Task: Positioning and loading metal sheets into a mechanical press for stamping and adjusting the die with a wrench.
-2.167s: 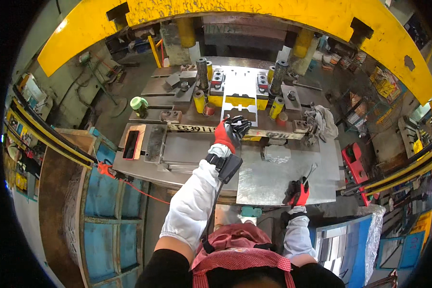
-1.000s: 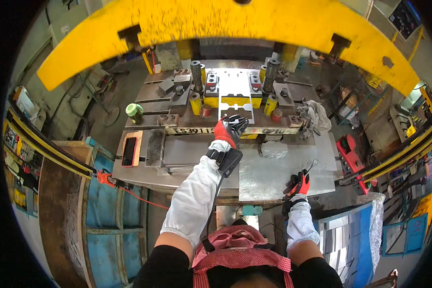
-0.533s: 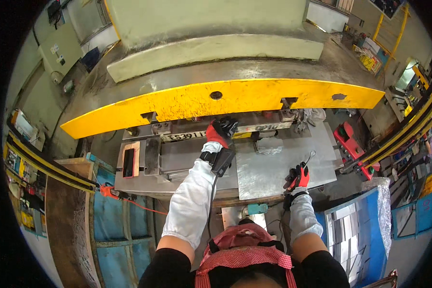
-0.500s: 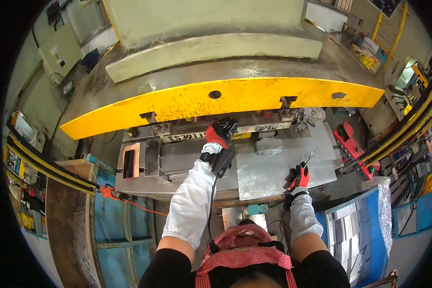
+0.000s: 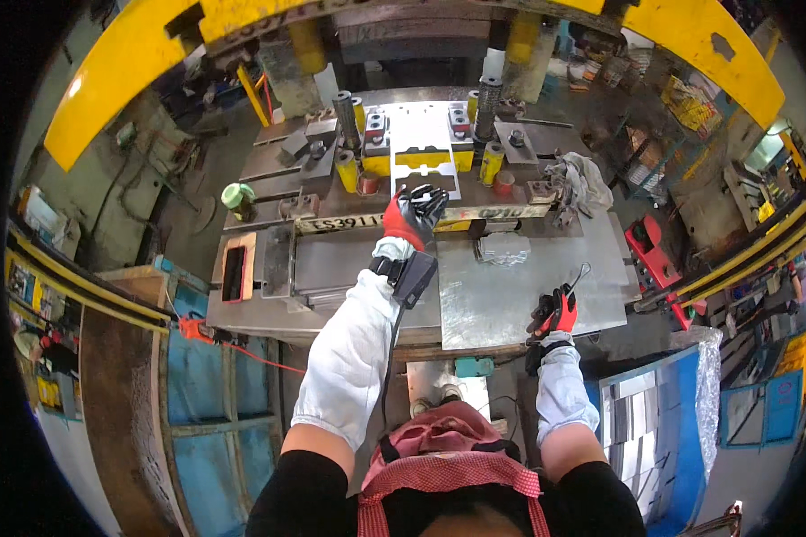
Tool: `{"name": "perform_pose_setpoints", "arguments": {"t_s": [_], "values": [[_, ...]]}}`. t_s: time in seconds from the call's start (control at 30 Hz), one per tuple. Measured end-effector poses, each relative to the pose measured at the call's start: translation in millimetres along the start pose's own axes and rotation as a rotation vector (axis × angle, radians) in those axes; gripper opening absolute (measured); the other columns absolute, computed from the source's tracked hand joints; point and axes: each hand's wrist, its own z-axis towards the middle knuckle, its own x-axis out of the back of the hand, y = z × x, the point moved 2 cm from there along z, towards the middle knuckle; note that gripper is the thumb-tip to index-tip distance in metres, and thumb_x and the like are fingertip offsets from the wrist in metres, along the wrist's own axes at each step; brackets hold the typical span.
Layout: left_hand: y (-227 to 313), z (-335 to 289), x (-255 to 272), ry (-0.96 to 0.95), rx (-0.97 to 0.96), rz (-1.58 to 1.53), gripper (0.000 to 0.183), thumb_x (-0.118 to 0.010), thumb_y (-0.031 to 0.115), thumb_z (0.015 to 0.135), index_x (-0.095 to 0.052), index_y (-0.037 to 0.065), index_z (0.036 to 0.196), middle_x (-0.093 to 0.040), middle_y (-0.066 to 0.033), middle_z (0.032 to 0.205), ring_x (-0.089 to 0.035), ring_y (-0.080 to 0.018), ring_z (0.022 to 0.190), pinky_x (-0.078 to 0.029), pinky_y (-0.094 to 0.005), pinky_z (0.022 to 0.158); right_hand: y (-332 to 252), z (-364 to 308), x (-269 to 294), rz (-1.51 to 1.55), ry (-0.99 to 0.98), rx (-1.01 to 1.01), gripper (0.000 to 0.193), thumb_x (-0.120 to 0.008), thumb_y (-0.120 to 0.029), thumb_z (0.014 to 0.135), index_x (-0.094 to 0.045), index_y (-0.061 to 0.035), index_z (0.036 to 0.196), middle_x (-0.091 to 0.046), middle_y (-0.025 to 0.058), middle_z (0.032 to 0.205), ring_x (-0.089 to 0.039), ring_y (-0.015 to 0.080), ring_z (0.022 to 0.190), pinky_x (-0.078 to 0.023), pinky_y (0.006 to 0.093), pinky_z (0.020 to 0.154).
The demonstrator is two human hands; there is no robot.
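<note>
My left hand, in a red and black glove, reaches to the front of the die. Its fingers are stretched out over the near edge of a bright sheet-metal piece with cutouts; whether they touch it I cannot tell. That piece lies on the die between two dark guide posts. My right hand, gloved alike, is closed round a thin metal tool with a looped end, above the flat metal sheet. A small stack of metal pieces sits on the sheet's far side.
The yellow press beam is raised over the die. A grey rag lies right of it. A red control box stands at the right edge, a green-capped bottle at the left. Flat metal strips lie left of the sheet.
The yellow beam has gone up, uncovering the die, its posts and the sheet-metal piece. My left hand has moved slightly forward, its fingers stretching out. My right hand still holds the looped tool.
</note>
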Motion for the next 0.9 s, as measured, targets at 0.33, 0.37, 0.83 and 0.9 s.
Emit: {"name": "perform_pose_setpoints", "arguments": {"t_s": [0.33,0.37,0.83,0.9], "values": [[-20.0,-3.7,-23.7,0.067,0.041,0.113,0.029,-0.040,0.026,0.094,-0.046,0.004,0.112,-0.057,-0.0247,0.096,-0.062,-0.0338,0.084,-0.055,-0.0395,0.075,5.7,32.3,37.6,-0.502,-0.144,0.385,0.034,-0.055,-0.012,0.082,-0.046,-0.0080,0.115,-0.057,0.0075,0.078,-0.056,0.0173,0.059,-0.049,0.0327,0.052],[-14.3,-7.7,-17.1,0.039,0.053,0.074,0.030,-0.040,0.026,0.094,-0.046,0.004,0.113,-0.057,-0.0241,0.096,-0.062,-0.0337,0.083,-0.055,-0.0393,0.075,12.2,34.0,36.8,-0.403,-0.260,0.326,0.041,-0.057,-0.009,0.080,-0.044,-0.0059,0.118,-0.057,0.0069,0.081,-0.056,0.0167,0.065,-0.048,0.0315,0.058],[-35.6,-58.4,35.8,-0.059,-0.085,0.219,0.037,-0.033,0.024,0.094,-0.041,0.006,0.126,-0.054,-0.0235,0.109,-0.059,-0.0304,0.093,-0.050,-0.0374,0.085,-112.1,41.0,-326.6,-0.979,-0.984,0.584,0.039,-0.060,-0.022,0.079,-0.052,-0.0060,0.113,-0.053,0.0053,0.072,-0.049,0.0130,0.066,-0.042,0.0271,0.063],[-32.4,-67.4,37.7,-0.084,-0.091,0.234,0.035,-0.036,0.025,0.094,-0.052,0.004,0.117,-0.059,-0.0185,0.102,-0.061,-0.0253,0.092,-0.051,-0.0332,0.081,-92.5,49.4,-337.0,-1.126,-0.978,0.570,0.037,-0.059,-0.022,0.079,-0.053,-0.0038,0.110,-0.053,0.0043,0.071,-0.050,0.0124,0.067,-0.042,0.0268,0.063]]}}
